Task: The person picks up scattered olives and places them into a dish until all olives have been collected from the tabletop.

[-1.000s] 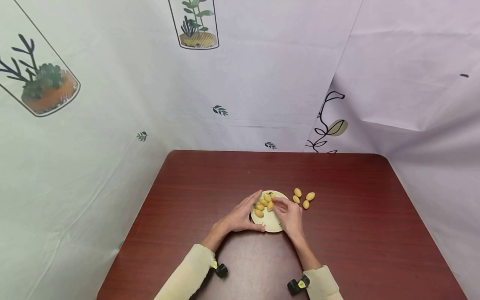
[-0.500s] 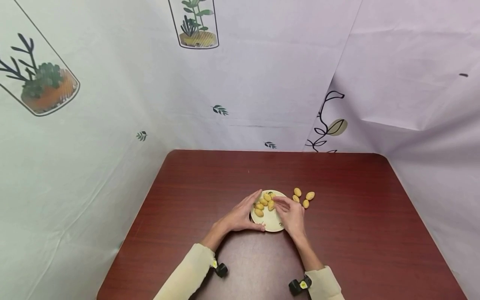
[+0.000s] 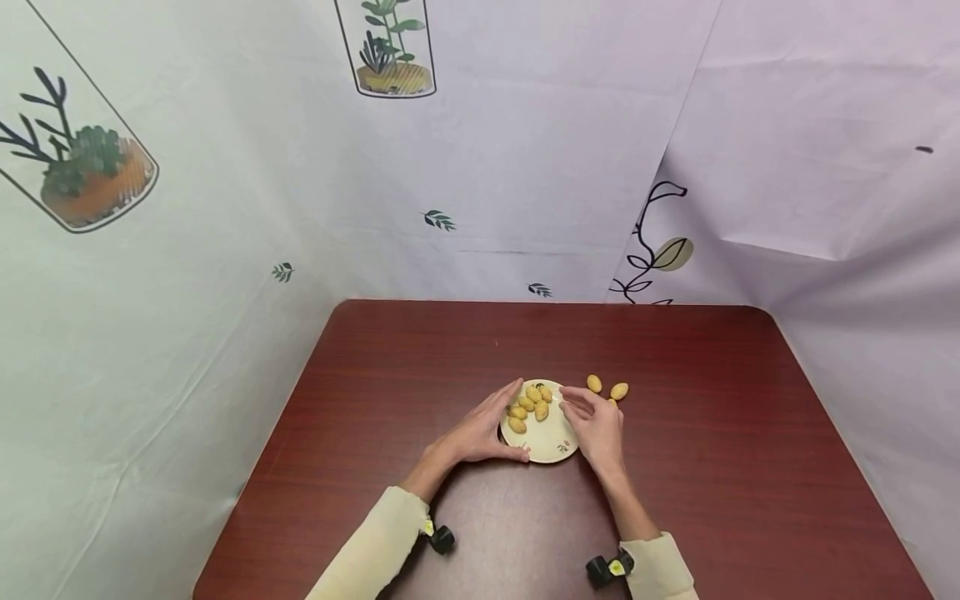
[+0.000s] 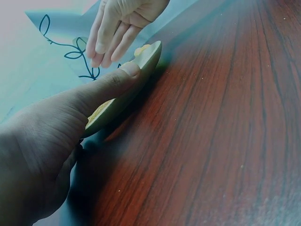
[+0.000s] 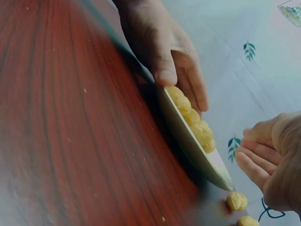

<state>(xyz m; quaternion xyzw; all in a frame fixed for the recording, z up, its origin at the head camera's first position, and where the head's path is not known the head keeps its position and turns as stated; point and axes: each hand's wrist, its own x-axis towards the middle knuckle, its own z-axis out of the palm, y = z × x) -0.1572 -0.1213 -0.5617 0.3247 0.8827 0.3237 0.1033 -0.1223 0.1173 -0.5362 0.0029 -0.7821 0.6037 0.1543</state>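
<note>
A round cream plate (image 3: 546, 437) with small printed flowers sits on the table, its far left half bearing several small, wrinkled yellow oval pieces (image 3: 542, 410) that look like nuts or fruit. My left hand (image 3: 480, 432) holds the plate's left side, thumb along the near rim and fingers round the far left edge. Over the plate's right rim is my right hand (image 3: 598, 429), its fingers loosely bent and nothing between them. In the right wrist view, the right hand (image 5: 270, 160) is raised above the plate's far end. More yellow oval pieces (image 3: 618, 391) lie beyond it, one partly hidden by the hand.
The dark red wooden table (image 3: 420, 350) has rounded far corners. Pale printed cloth (image 3: 480, 167) hangs behind it and along both sides. Each sleeve carries a small black wrist camera (image 3: 442, 540) near the cuff.
My right hand has moved right, away from the yellow pieces on the plate to its right rim, and now covers part of the loose group. My left hand and the plate have stayed put.
</note>
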